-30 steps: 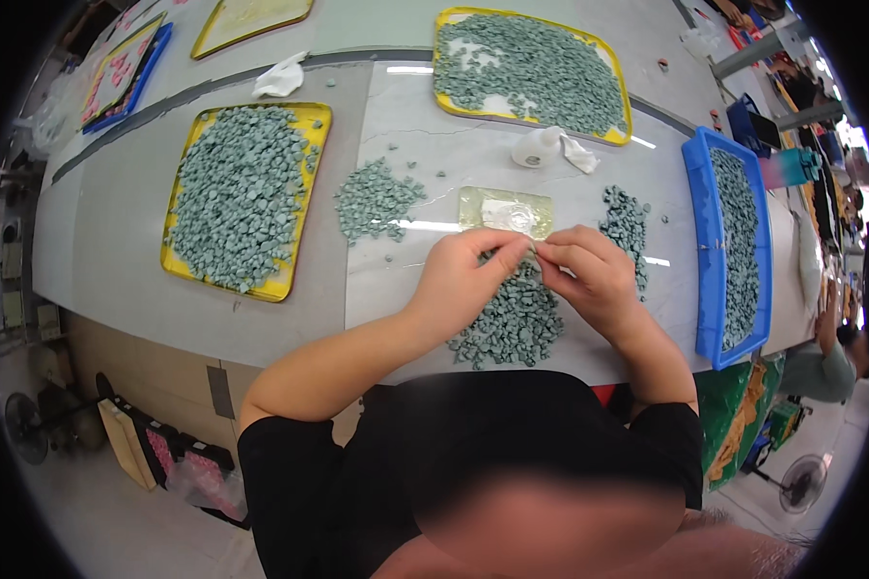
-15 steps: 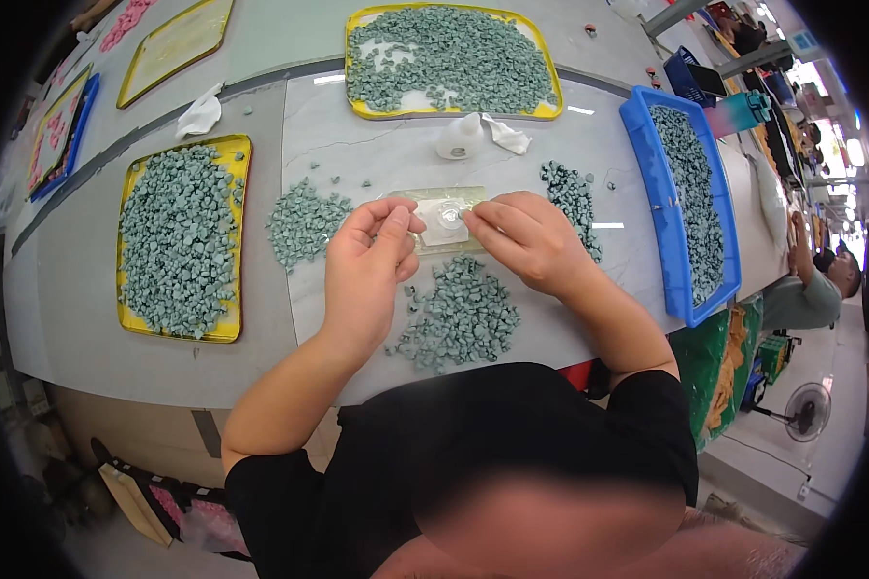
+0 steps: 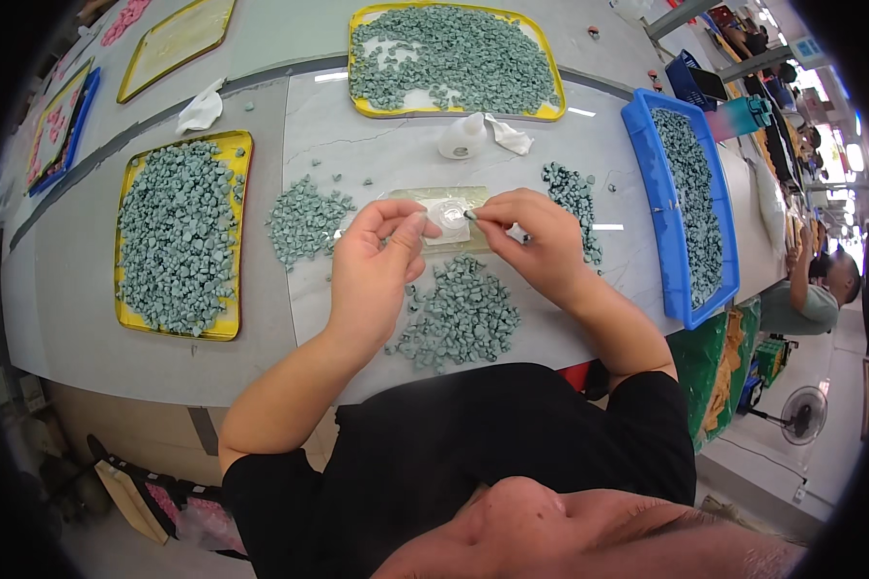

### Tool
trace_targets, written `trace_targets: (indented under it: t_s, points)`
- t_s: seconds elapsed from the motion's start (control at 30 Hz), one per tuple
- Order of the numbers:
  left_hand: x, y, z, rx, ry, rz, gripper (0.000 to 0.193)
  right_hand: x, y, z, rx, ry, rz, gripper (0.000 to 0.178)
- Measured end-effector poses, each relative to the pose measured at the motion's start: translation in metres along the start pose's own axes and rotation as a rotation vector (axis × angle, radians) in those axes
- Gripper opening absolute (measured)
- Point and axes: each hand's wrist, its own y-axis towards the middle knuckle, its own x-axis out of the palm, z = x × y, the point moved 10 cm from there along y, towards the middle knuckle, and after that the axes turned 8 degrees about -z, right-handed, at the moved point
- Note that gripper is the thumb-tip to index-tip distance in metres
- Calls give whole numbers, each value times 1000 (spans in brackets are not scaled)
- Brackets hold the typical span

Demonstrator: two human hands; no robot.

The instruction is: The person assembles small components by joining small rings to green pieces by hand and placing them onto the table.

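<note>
My right hand (image 3: 539, 241) pinches a small green piece (image 3: 470, 215) between thumb and fingertips. Across from it, my left hand (image 3: 372, 270) is closed, thumb against the fingers; what it holds, if anything, is too small to make out. Between them a round clear dish (image 3: 448, 214) rests on a white card, over a pale green translucent mat (image 3: 441, 245). Just below the mat lies a heap of small green pieces (image 3: 462, 317). A looser heap (image 3: 304, 220) spreads left of my left hand, and darker, shinier pieces (image 3: 572, 198) lie beyond my right hand.
Yellow-rimmed trays of green pieces stand at the left (image 3: 244, 207) and far side (image 3: 396, 108). A long blue bin (image 3: 658, 227) holds more at the right. A white bottle (image 3: 462, 137) and crumpled tissue (image 3: 510, 136) sit beyond the mat. Another person (image 3: 803, 301) is at the far right.
My right hand has drawn slightly right, away from the clear dish, and the green piece now shows at its fingertips. My left hand has shifted slightly right.
</note>
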Motion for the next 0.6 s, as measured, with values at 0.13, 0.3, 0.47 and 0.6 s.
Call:
trace_targets:
  t_s: [0.13, 0.3, 0.47, 0.6]
  points:
    - [8, -6, -13, -101, -15, -21, 12, 18, -12, 41, 532, 643, -42, 11]
    - [22, -10, -20, -138, 33, -90, 23, 43, -29, 50, 774, 1062, -98, 13]
    - [29, -11, -30, -215, -129, -139, 24, 27, -20, 36, 422, 885, 65, 13]
    - [34, -13, -33, -261, -246, -160, 29, 1, -5, -3, 68, 254, 72, 17]
